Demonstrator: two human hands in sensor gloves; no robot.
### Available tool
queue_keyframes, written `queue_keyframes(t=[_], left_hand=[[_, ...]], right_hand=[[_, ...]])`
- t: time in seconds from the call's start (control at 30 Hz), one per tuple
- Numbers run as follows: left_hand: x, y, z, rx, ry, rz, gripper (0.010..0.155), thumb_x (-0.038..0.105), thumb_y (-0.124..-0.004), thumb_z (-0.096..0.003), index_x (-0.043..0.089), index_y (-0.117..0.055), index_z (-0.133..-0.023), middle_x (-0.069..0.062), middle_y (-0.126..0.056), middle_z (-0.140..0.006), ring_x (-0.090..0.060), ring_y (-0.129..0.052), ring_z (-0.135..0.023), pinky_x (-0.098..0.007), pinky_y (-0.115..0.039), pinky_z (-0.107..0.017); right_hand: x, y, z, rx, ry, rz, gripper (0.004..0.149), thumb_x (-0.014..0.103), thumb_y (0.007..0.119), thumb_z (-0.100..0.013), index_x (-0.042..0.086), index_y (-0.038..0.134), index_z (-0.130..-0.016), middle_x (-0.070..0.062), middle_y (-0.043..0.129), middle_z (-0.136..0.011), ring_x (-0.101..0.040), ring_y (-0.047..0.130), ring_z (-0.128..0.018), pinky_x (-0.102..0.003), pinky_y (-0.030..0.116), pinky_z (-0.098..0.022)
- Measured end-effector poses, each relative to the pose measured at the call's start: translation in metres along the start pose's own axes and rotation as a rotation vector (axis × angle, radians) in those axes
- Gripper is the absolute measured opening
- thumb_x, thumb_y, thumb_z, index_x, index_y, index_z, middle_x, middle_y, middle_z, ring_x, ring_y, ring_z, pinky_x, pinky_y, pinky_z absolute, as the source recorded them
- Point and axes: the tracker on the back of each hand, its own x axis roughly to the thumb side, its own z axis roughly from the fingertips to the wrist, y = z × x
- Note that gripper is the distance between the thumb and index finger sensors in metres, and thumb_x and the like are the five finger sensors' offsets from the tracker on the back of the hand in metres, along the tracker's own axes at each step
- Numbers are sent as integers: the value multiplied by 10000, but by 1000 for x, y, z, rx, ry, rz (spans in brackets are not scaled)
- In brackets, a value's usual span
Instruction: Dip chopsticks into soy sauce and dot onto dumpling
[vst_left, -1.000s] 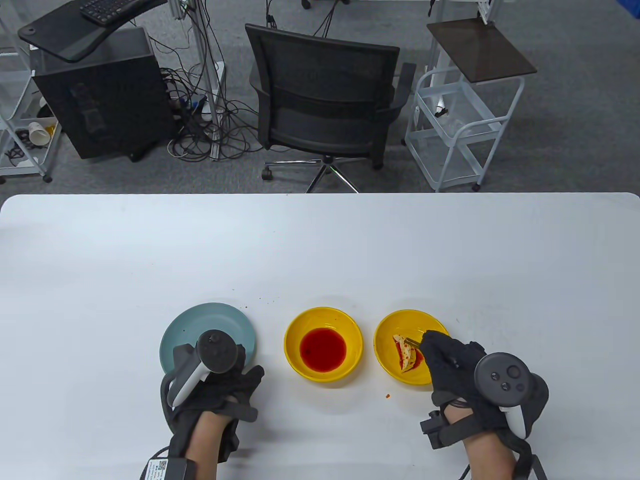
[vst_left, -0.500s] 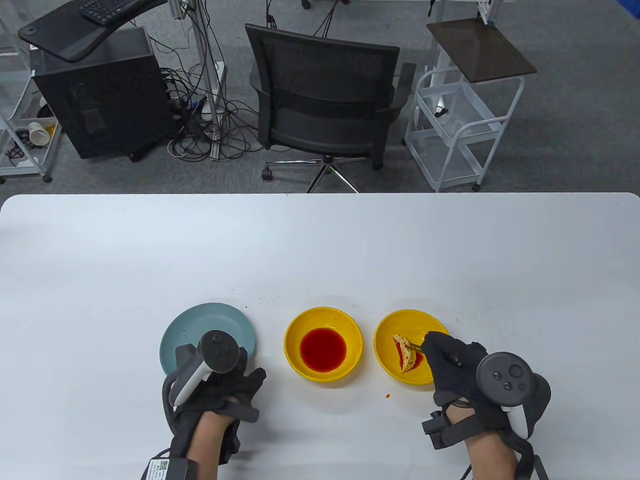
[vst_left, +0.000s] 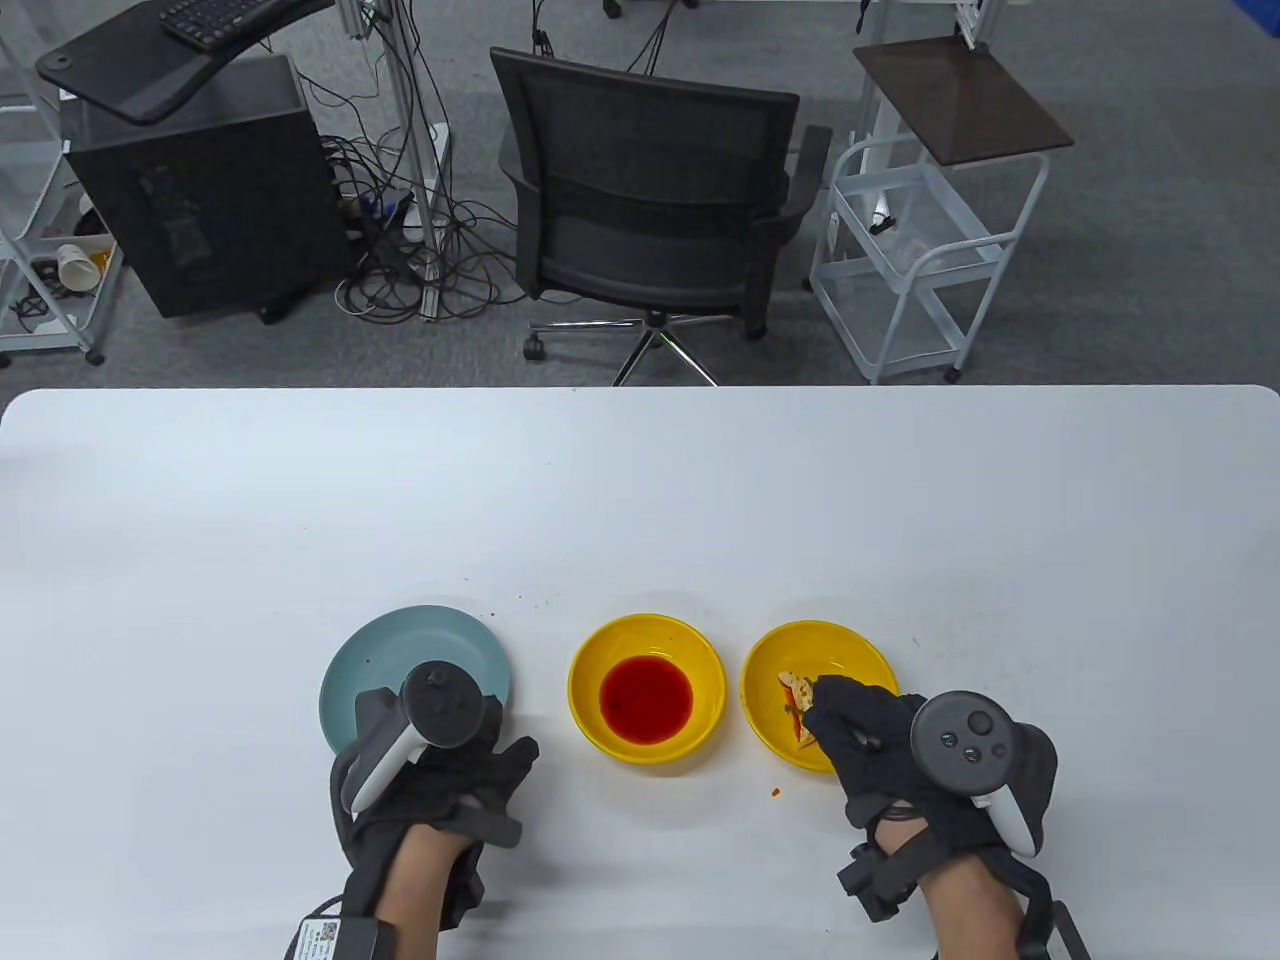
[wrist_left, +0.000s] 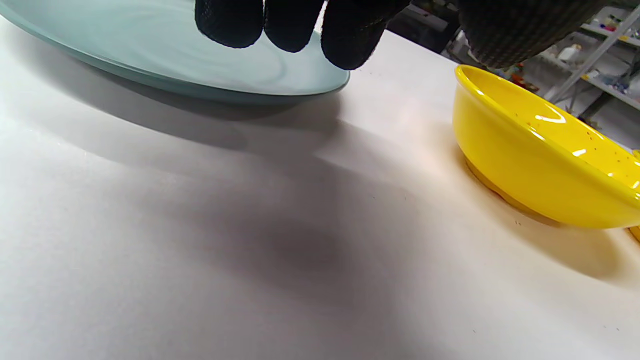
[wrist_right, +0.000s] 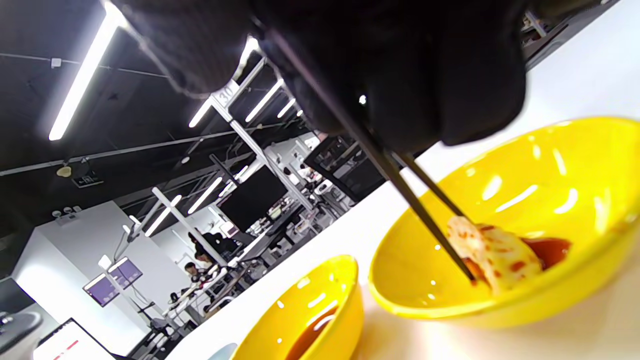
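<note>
My right hand (vst_left: 865, 735) grips a pair of dark chopsticks (wrist_right: 400, 185) over the right yellow bowl (vst_left: 840, 645). The chopstick tips touch the pale, red-spotted dumpling (wrist_right: 492, 252) lying in that bowl with a smear of red sauce; in the table view the dumpling (vst_left: 795, 685) is half hidden by the hand. The middle yellow bowl (vst_left: 600, 655) holds dark red soy sauce (vst_left: 646, 697); it also shows in the right wrist view (wrist_right: 320, 300). My left hand (vst_left: 455, 770) rests on the table at the near edge of a teal plate (vst_left: 420, 640), fingers curled and holding nothing.
Small red specks lie on the white table (vst_left: 640, 500), one by the right bowl (vst_left: 775, 790) and some beyond the plate. A black office chair (vst_left: 650, 200) and a white trolley (vst_left: 920, 240) stand beyond the far edge.
My right hand has moved left and a little nearer over the right bowl, now covering more of the dumpling. The right bowl has shifted slightly left. The left hand has barely moved.
</note>
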Motion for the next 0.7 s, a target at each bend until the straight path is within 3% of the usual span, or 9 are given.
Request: queue_keyframes(t=[0.47, 0.57, 0.7], left_hand=[[0, 1, 0, 31, -20, 10, 781, 639, -694, -488, 181, -572, -1108, -104, -468, -1178, -477, -552, -1057, -713, -386, -723], [7, 3, 4, 68, -80, 33, 777, 635, -698, -484, 174, -588, -1099, -109, -488, -1170, -476, -569, -1050, -713, -396, -721], [32, 7, 19, 191, -279, 146, 720, 603, -721, -476, 155, -709, -1039, -109, -651, -1101, -461, -707, -983, -702, -476, -706]], right_hand=[[14, -16, 10, -182, -140, -99, 567, 486, 731, -437, 92, 857, -823, -230, 972, -730, -478, 968, -570, -758, 541, -646], [26, -17, 17, -239, -243, -112, 563, 485, 729, -439, 112, 841, -847, -224, 966, -741, -476, 965, -580, -759, 538, -649], [48, -9, 27, -279, -401, -69, 568, 476, 726, -446, 165, 767, -920, -190, 965, -760, -464, 960, -603, -756, 535, -652]])
